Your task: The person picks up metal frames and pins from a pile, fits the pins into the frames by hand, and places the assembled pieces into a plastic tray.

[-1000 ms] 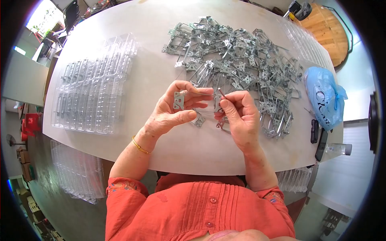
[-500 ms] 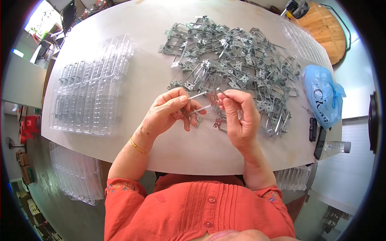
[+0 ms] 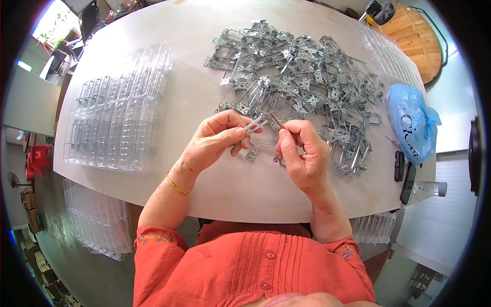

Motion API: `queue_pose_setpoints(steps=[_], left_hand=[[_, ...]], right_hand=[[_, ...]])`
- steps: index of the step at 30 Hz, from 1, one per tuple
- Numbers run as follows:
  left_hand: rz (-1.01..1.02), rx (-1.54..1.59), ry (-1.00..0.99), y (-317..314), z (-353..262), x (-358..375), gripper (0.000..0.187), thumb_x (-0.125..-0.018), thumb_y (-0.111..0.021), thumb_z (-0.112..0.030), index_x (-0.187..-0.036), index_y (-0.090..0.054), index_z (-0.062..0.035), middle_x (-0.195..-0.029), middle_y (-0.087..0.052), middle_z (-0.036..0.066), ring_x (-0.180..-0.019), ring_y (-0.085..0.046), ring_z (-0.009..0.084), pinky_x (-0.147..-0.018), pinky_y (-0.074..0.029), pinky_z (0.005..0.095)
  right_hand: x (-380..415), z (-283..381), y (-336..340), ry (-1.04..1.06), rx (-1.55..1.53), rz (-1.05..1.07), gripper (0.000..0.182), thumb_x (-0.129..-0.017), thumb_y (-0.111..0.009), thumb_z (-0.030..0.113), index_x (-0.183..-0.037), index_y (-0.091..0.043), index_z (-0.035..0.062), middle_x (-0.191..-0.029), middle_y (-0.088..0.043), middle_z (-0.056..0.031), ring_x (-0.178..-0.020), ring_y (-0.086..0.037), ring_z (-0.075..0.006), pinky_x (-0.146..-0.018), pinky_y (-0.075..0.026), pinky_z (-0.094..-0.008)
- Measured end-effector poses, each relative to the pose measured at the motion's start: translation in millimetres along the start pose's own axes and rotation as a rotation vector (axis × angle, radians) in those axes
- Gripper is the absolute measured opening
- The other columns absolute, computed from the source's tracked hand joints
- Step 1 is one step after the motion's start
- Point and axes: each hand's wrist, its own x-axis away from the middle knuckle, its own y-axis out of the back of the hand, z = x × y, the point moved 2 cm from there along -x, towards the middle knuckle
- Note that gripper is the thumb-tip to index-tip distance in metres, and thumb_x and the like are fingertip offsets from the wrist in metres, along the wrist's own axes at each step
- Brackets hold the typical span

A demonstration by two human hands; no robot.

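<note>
Right above the near edge of the table [image 3: 215, 199], your two hands meet over bare tabletop. Your left hand [image 3: 212, 143] is curled, thumb and forefinger pinched on a thin metal clip [image 3: 257, 124] with two parallel prongs that stick out toward 2 o'clock. Your right hand [image 3: 302, 156] is closed too, its fingertips nipping the far tip of that same clip, so both hands have hold of the one piece, just off the surface. Directly under it, a small metal bracket [image 3: 251, 154] lies flat on the table between your thumbs, and another bit of metal peeks out at the base of your right thumb, though I can't tell if it's held or just lying there.

Up at 12 to 2 o'clock from your hands sits the big pile of metal clips [image 3: 296, 77], its near edge almost touching your right knuckles. Over at 10 o'clock there's a clear plastic tray [image 3: 115, 110] with rows of slots, well apart from your hands. At 3 o'clock, a blue plastic bag [image 3: 411, 123] sits on the table's edge, with a phone [image 3: 408, 183] and a small bottle [image 3: 429, 189] just below it.
</note>
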Motion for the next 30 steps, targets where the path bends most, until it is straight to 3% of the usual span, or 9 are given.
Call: queue_pose_setpoints(steps=[9, 11, 15, 17, 23, 30], left_hand=[[-0.012, -0.258, -0.023, -2.9, -7.1, 2.0, 0.011, -0.096, -0.069, -0.012, -0.091, -0.068, -0.0024, -0.118, -0.068, 0.015, -0.079, -0.057, 0.0063, -0.065, -0.045, 0.0218], [0.006, -0.315, -0.035, -6.0, -8.3, 2.5, 0.009, -0.095, -0.070, -0.011, -0.090, -0.068, -0.0025, -0.118, -0.068, 0.012, -0.079, -0.055, 0.0056, -0.066, -0.044, 0.0213], [0.008, -0.336, 0.001, -4.7, -5.1, 2.7, 0.006, -0.094, -0.069, -0.007, -0.090, -0.068, -0.0024, -0.118, -0.067, 0.010, -0.084, -0.054, 0.0057, -0.070, -0.043, 0.0213], [0.017, -0.357, -0.019, -3.9, -3.5, 2.5, 0.006, -0.094, -0.069, -0.007, -0.090, -0.068, -0.0024, -0.118, -0.068, 0.010, -0.086, -0.055, 0.0060, -0.071, -0.043, 0.0215], [0.020, -0.365, 0.002, -7.0, -7.6, 4.2, 0.008, -0.095, -0.067, -0.005, -0.087, -0.066, -0.0027, -0.116, -0.068, 0.010, -0.087, -0.054, 0.0063, -0.072, -0.043, 0.0215], [0.087, -0.506, -0.005, -9.7, -9.2, 5.5, 0.008, -0.092, -0.065, -0.003, -0.084, -0.065, -0.0031, -0.114, -0.071, 0.011, -0.082, -0.053, 0.0068, -0.070, -0.041, 0.0234]], right_hand=[[-1.1, 10.8, -0.9, -0.115, -0.058, 0.037, 0.009, -0.097, -0.062, 0.000, -0.106, -0.060, -0.0006, -0.074, -0.066, -0.0041, -0.065, -0.062, -0.0068, -0.059, -0.051, -0.0240], [-1.8, 14.6, -1.4, -0.217, -0.070, 0.045, 0.015, -0.099, -0.060, 0.002, -0.114, -0.059, -0.0022, -0.072, -0.067, -0.0042, -0.064, -0.063, -0.0073, -0.059, -0.051, -0.0240], [-4.5, 9.9, 2.2, -0.226, -0.134, 0.081, 0.021, -0.102, -0.056, 0.006, -0.121, -0.058, -0.0025, -0.072, -0.068, -0.0045, -0.065, -0.065, -0.0081, -0.060, -0.052, -0.0239], [-5.4, 7.7, 3.2, -0.286, -0.157, 0.246, 0.027, -0.103, -0.053, 0.009, -0.128, -0.056, -0.0018, -0.072, -0.068, -0.0041, -0.063, -0.064, -0.0079, -0.059, -0.051, -0.0235], [-6.8, 10.3, 8.1, -0.459, -0.500, 0.262, 0.020, -0.104, -0.052, 0.008, -0.119, -0.062, 0.0010, -0.065, -0.061, -0.0003, -0.054, -0.057, -0.0059, -0.051, -0.047, -0.0223], [-9.9, -0.8, 12.4, -0.457, -0.495, 0.269, 0.015, -0.104, -0.061, 0.017, -0.106, -0.065, 0.0035, -0.066, -0.058, 0.0030, -0.049, -0.048, -0.0014, -0.043, -0.034, -0.0183]])
